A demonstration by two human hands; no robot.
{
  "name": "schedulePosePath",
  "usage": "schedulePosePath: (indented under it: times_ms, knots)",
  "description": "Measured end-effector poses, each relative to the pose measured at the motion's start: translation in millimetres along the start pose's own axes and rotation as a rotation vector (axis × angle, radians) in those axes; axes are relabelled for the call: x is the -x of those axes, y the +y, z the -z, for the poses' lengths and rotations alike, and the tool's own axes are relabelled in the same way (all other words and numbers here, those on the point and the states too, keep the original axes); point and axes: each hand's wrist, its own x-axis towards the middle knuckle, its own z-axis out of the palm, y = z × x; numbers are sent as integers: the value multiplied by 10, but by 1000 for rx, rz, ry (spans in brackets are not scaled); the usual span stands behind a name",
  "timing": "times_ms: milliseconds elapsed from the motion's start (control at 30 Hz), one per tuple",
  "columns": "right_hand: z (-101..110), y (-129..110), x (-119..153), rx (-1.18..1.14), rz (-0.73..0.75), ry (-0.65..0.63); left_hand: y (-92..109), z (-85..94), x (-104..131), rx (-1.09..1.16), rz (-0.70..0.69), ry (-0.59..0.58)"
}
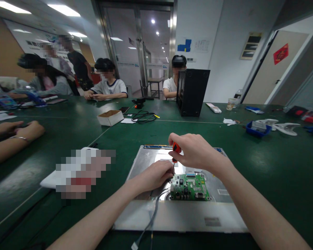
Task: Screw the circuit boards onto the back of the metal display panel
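A silver metal panel [193, 215] lies flat on the green table in front of me, with a green circuit board [190, 187] on its middle. My right hand [195, 149] grips a red and black screwdriver [176, 149], held upright with its tip down by the board's upper left corner. Beside that tip, my left hand [159, 173] has its fingers bent together; what they hold, if anything, is hidden. Grey cables [155, 211] run from the board's left side over the panel's lower edge to a white connector [134, 246].
Beyond the panel stand a small open box [110, 118], black cable [144, 117] and a black computer case [194, 92]. A blue tray [258, 129] is at the right. Another person's hands [28, 133] rest at the left; more people sit across the green table [67, 135].
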Motion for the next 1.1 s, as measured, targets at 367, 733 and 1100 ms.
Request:
schedulePosePath:
  times_ms: [367, 733, 1100]
  knots:
    - [104, 60, 24, 36, -12, 27, 42, 53, 23, -25, -24, -11]
    - [140, 139, 39, 42, -34, 77, -16, 77, 48, 0, -32, 109]
    - [175, 144, 39, 87, -62, 65, -135, -12, -10, -104, -42, 122]
